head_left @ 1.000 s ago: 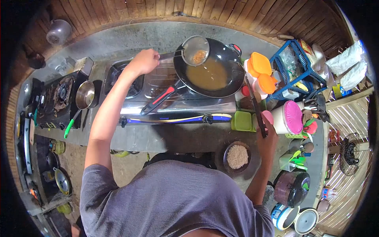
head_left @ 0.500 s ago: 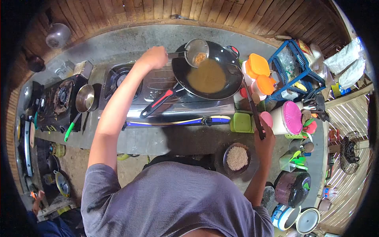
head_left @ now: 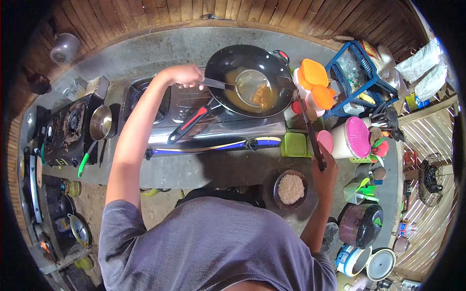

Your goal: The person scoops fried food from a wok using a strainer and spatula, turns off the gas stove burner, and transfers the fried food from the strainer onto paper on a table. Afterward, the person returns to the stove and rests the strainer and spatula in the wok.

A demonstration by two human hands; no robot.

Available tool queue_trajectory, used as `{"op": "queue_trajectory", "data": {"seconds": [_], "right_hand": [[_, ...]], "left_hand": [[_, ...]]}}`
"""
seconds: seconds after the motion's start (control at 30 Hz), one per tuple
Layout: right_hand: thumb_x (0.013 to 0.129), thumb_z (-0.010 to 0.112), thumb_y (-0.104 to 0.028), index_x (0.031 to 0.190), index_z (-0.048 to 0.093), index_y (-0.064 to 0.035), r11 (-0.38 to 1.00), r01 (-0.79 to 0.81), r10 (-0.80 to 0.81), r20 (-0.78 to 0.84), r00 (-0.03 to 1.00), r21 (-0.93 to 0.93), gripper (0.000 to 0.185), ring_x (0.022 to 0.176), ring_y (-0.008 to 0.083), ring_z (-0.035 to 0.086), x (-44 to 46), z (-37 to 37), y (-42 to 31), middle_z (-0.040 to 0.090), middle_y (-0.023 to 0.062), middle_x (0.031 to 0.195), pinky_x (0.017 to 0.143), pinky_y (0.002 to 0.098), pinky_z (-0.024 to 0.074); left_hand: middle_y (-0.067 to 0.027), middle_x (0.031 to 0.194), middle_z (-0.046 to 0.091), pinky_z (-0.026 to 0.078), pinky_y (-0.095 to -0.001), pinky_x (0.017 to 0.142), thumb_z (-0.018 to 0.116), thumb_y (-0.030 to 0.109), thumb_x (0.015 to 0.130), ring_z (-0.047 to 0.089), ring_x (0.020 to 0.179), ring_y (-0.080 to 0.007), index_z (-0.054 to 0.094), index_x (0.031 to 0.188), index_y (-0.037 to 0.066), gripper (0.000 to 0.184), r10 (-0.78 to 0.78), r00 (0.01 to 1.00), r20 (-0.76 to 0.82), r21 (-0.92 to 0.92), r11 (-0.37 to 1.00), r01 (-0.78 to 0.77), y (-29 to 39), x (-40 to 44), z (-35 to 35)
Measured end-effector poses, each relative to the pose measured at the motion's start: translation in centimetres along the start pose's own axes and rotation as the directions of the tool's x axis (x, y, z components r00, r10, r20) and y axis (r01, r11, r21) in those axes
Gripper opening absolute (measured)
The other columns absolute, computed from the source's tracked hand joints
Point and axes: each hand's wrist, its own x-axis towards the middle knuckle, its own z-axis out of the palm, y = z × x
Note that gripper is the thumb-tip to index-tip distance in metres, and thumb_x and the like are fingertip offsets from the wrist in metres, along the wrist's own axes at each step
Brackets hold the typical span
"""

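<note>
My left hand (head_left: pixel 187 76) is closed on the handle of a round mesh strainer (head_left: pixel 250 86). The strainer lies low in the black wok (head_left: pixel 223 60), in brown liquid, with golden bits at its right side. The wok stands on the steel stove (head_left: pixel 213 131), its red and black handle pointing toward the lower left. My right hand (head_left: pixel 325 165) grips a long dark-handled spatula (head_left: pixel 308 123), whose flat end reaches the wok's right rim. A bowl of pale grated food (head_left: pixel 291 189) sits below and left of my right hand.
Orange-lidded containers (head_left: pixel 314 73) and a blue rack (head_left: pixel 357 80) stand right of the wok. A green box (head_left: pixel 294 144) and a pink-lidded tub (head_left: pixel 358 137) are near my right hand. At the left is a small pan (head_left: pixel 101 122) beside a second burner (head_left: pixel 74 121).
The strainer has gone from above the wok's upper part down into the liquid. My left hand has lowered slightly with it. A person's arm at the lower left is out of view.
</note>
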Motion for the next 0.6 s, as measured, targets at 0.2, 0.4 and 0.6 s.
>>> {"op": "queue_trajectory", "data": {"seconds": [0.2, 0.4, 0.6], "right_hand": [[0.086, 0.062, -0.001, 0.131, 0.059, -0.0106, 1.000, -0.019, 0.019, 0.018, 1.000, 0.006, 0.046, 0.084, 0.0161, 0.062, 0.2, 0.1, -0.4, 0.067, 0.0116, 0.101, 0.073, 0.0303, 0.0504], [0.086, 0.063, -0.002, 0.130, 0.059, -0.0103, 0.999, -0.003, 0.004, 0.026, 1.000, -0.041, 0.045, 0.090, 0.0192, 0.064, 0.4, 0.6, -0.6, 0.067, 0.0132, 0.106, 0.076, 0.0316, 0.0511], [0.085, 0.063, -0.001, 0.130, 0.060, -0.0106, 1.000, -0.006, 0.006, 0.012, 1.000, 0.015, 0.046, 0.093, 0.0195, 0.063, 0.5, 0.7, -1.0, 0.067, 0.0132, 0.110, 0.077, 0.0319, 0.0514]], "left_hand": [[0.0087, 0.057, 0.039, 0.019, -0.0212, 0.037, 0.051, 0.023, 0.094, 0.028, 0.044, -0.0018, 0.067, 0.088, 0.006, 0.024, -0.013, 0.998, 0.058, -0.172, 0.985, 0.023, -1.9, -0.8, 0.6], [0.0097, 0.057, 0.036, 0.019, -0.0210, 0.037, 0.051, 0.024, 0.095, 0.026, 0.044, -0.0013, 0.066, 0.090, 0.006, 0.025, 0.027, 0.998, 0.060, -0.240, 0.971, -0.011, -3.0, -2.5, 1.2], [0.0111, 0.057, 0.031, 0.017, -0.0199, 0.039, 0.051, 0.026, 0.095, 0.025, 0.045, -0.0002, 0.066, 0.090, 0.008, 0.024, 0.052, 0.995, -0.086, -0.207, 0.976, -0.069, -3.0, -4.1, 0.4]]}}
